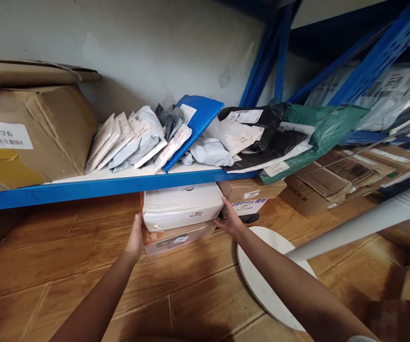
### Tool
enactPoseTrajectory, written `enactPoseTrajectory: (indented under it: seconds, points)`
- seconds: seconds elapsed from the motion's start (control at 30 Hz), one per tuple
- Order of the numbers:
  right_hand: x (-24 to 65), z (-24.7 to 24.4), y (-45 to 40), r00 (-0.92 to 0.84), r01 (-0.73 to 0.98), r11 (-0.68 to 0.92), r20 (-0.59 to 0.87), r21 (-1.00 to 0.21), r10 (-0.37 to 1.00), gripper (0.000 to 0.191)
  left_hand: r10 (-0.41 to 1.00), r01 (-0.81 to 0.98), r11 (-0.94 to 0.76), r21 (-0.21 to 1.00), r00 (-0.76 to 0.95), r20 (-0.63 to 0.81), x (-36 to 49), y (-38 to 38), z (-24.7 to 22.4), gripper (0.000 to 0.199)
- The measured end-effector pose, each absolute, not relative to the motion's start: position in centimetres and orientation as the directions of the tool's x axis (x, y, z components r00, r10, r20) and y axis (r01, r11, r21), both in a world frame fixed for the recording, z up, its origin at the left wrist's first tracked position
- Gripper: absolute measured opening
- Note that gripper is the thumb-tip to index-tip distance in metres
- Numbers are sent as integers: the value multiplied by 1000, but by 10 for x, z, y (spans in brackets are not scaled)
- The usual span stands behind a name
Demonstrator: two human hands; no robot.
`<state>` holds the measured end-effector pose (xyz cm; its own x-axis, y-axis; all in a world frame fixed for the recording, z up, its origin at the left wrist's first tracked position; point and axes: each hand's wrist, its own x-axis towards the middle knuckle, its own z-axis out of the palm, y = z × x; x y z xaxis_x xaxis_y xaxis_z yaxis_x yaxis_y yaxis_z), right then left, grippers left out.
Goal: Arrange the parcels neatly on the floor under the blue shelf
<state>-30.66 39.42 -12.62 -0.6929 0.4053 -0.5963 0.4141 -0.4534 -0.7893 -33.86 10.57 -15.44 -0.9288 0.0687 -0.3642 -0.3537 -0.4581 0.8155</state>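
Below the blue-edged shelf, a white box (181,209) lies on top of a brown and orange carton (194,232) with a small label. My left hand (136,237) presses against the left side of the white box, its fingers partly hidden along that side. On the opposite side, my right hand (231,218) grips the white box, thumb up on its side wall and fingers near its lower edge. Close to my right hand stand a brown carton (238,189) and a box with blue lettering (251,207) under it.
Several mailer bags (133,137), a blue one (197,121) and a green one (329,128) fill the shelf (119,186) above. A big taped carton (58,133) sits at its left. A white round base (272,275) with a slanting pole (361,223) stands by my right forearm.
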Motion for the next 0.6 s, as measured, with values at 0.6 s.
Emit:
enactPoseTrajectory:
  seconds: [0.6]
  points:
    - [-268,-142,384,-879,271,119,-195,-955,435,63,172,-55,162,985,-982,-83,-289,85,-162,80]
